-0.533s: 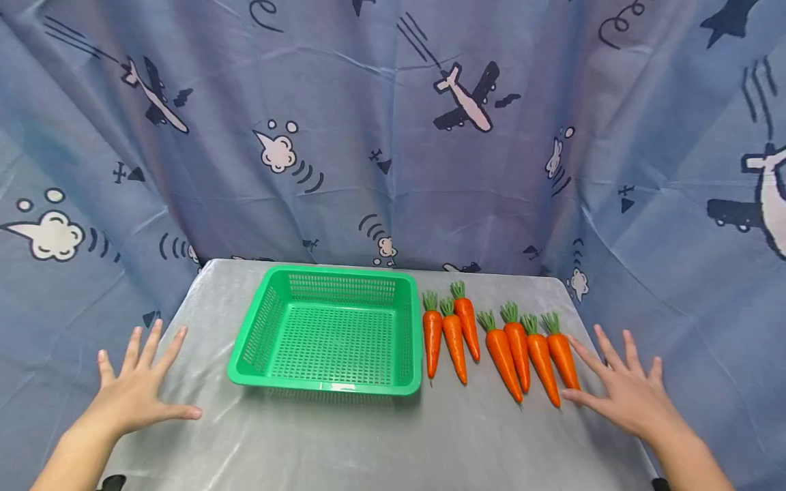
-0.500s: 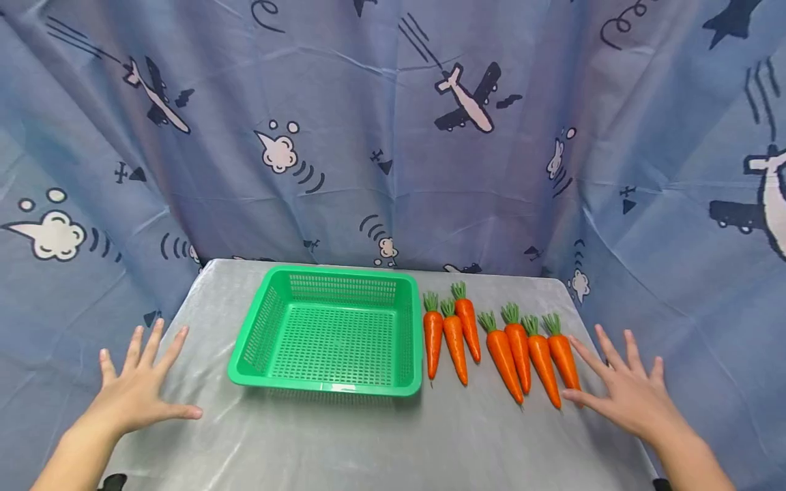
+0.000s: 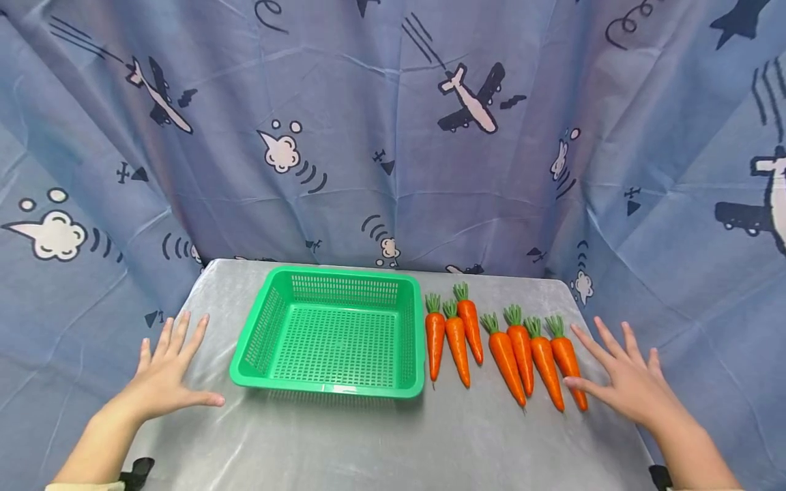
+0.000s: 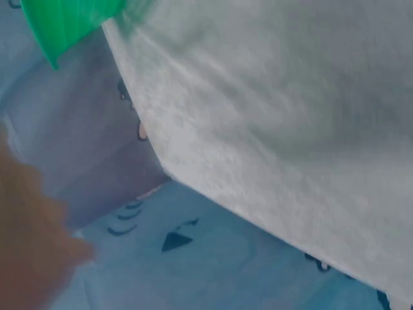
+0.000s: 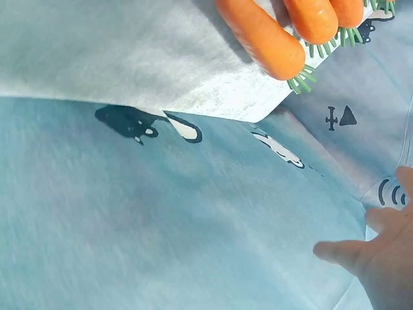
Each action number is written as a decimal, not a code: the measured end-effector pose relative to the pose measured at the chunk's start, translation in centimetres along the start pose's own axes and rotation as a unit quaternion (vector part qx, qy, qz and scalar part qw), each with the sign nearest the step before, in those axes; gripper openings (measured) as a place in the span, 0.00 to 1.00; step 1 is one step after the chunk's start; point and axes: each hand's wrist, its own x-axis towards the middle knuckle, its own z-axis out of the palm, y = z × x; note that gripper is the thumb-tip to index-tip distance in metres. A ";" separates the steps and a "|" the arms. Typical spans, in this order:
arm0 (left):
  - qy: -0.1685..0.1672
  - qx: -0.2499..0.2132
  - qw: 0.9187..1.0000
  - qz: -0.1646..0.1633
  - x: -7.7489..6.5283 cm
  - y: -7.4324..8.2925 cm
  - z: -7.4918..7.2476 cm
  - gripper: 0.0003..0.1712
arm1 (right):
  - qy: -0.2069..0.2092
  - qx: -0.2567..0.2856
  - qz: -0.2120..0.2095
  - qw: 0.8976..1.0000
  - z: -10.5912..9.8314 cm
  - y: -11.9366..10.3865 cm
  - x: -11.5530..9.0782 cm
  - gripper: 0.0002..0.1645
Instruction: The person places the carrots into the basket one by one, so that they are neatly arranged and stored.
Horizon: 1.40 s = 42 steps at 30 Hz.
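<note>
Fingers spread wide, my left hand (image 3: 166,378) hovers at the table's left side, apart from the green plastic basket (image 3: 328,389). In the left wrist view that hand is only a blur at the left edge. My right hand (image 3: 626,382) is likewise spread and holds nothing; its thumb tip lies in line with the rightmost carrot (image 3: 566,361), and I cannot tell whether they touch. Several orange carrots with short green tops lie right of the basket in two groups. The left group includes a carrot (image 3: 434,341) beside the basket's wall. No carrot shows inside the basket.
A pale grey sheet covers the table (image 3: 344,443). Blue curtains (image 3: 344,136) printed with planes and clouds hang close behind it and along both sides. The table's left edge and corner (image 4: 166,173) show in the left wrist view.
My left hand has moved right, toward the basket, and a bit of sleeve now shows. The right hand has barely shifted. The basket and carrots keep their places on the table.
</note>
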 end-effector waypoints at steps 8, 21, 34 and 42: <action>-0.020 -0.097 0.995 0.010 1.4 1.5 1.9 0.83 | -0.010 0.104 0.001 0.995 0.2 0.7 0.8 0.58; -0.054 -0.298 0.953 0.020 3.2 2.5 4.4 0.88 | 0.001 0.174 0.003 0.985 3.3 2.0 2.6 0.51; -0.040 -0.352 0.935 0.003 3.2 3.1 6.3 0.86 | -0.034 0.181 0.046 0.982 5.3 3.9 4.1 0.53; -0.044 -0.360 0.932 0.000 3.1 3.3 6.4 0.84 | -0.063 0.189 0.043 0.979 6.8 5.0 4.9 0.47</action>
